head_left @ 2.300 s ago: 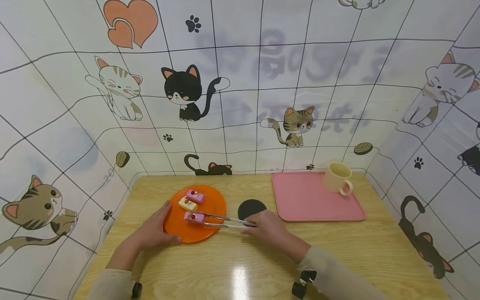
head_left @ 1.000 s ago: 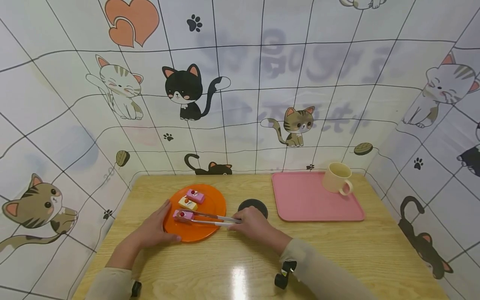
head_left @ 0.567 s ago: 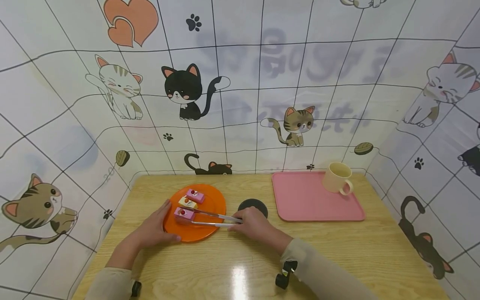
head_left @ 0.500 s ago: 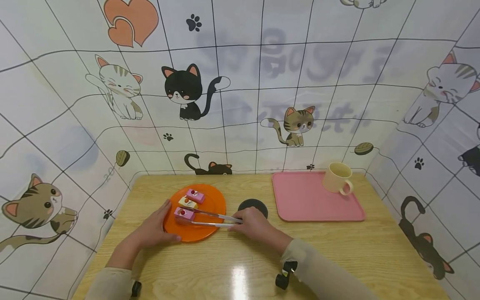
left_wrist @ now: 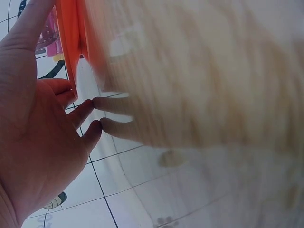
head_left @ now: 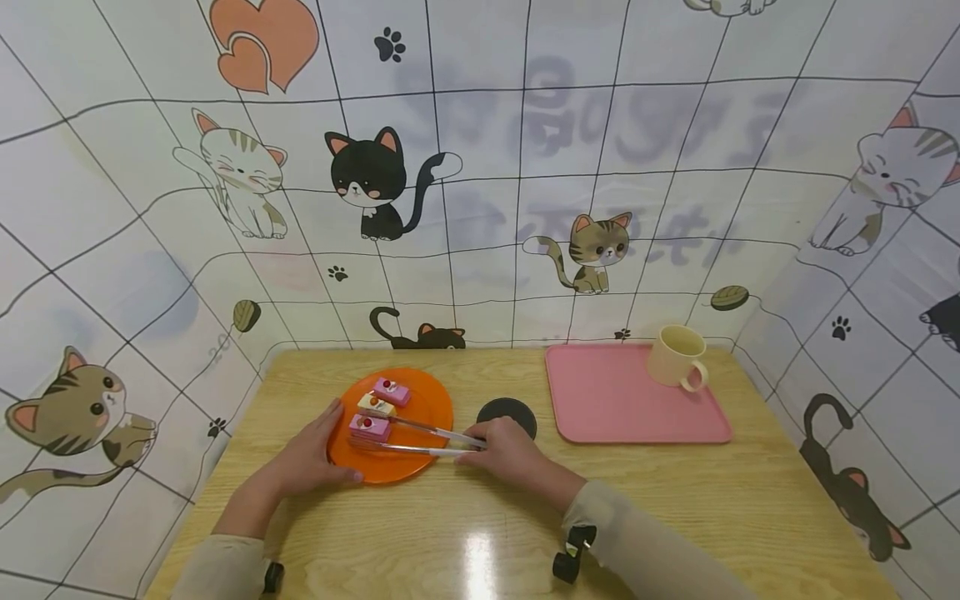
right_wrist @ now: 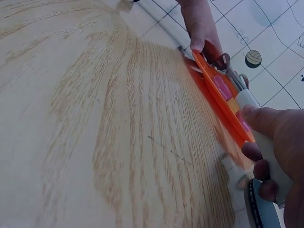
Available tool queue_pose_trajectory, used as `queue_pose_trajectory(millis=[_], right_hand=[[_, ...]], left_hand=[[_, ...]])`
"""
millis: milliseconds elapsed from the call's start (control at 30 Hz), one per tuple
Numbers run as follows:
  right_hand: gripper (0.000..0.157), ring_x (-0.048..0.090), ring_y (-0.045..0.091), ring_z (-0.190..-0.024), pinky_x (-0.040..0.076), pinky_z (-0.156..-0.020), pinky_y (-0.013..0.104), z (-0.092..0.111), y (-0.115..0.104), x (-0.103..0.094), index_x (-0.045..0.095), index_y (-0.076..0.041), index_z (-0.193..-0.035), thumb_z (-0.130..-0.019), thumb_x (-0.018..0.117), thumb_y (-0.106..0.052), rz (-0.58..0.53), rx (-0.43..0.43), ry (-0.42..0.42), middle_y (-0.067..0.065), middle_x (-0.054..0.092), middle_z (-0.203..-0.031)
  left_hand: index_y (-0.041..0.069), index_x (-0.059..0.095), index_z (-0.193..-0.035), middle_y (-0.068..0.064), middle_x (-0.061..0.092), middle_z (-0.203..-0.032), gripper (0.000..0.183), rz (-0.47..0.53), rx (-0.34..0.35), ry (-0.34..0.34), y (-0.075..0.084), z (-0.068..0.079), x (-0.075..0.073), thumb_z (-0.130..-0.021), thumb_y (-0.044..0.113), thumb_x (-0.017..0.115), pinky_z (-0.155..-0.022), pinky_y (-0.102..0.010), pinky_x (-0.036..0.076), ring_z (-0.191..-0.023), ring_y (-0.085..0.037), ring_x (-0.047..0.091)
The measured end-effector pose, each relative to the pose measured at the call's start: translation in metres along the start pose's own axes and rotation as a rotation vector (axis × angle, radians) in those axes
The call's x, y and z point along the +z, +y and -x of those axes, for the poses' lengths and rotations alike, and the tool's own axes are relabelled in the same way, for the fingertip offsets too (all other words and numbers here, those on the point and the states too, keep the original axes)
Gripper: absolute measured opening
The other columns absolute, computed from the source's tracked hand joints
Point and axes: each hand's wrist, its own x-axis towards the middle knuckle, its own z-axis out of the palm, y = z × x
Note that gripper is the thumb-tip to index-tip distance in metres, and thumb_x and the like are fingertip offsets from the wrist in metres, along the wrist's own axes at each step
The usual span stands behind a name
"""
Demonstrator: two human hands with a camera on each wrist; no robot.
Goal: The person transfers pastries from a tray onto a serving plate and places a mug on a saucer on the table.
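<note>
Row looks nearly done: far pink cake (head_left: 392, 391), yellow cake (head_left: 377, 405), near pink cake (head_left: 370, 427) on orange plate (head_left: 431, 406), left side of tabletop (head_left: 405, 533); tongs (head_left: 441, 452) bracket the near one, not yet clear. Right hand (head_left: 512, 455) has fingers curled round tongs; left hand (head_left: 310, 458) touches plate, fingers loosely spread.

The black disc (head_left: 504, 407) is partly hidden, and the left wrist view crops the orange plate (left_wrist: 70, 38).
</note>
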Motion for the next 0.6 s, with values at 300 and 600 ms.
queue_pose_trajectory(millis=[300,600], right_hand=[[0.025,0.054,0.003,-0.066,0.048,-0.058,0.022,0.009,0.004,-0.008,0.084,-0.015,-0.107,-0.093,0.093,-0.033,-0.059,-0.006,0.001,-0.017,0.065,-0.075],[0.018,0.053,0.002,-0.066,0.047,-0.058,0.022,0.027,0.015,-0.027,0.080,-0.020,-0.100,-0.094,0.092,-0.033,-0.032,-0.028,0.000,-0.018,0.064,-0.076]], left_hand=[[-0.005,0.018,-0.174,-0.028,0.013,-0.182,0.139,-0.002,-0.004,-0.002,0.002,0.000,-0.001,-0.078,0.056,0.098,-0.128,-0.072,0.023,-0.163,-0.056,0.020],[-0.004,0.018,-0.174,-0.028,0.013,-0.182,0.139,0.003,-0.012,-0.009,0.005,0.001,-0.002,-0.077,0.056,0.098,-0.128,-0.072,0.023,-0.164,-0.056,0.019]])
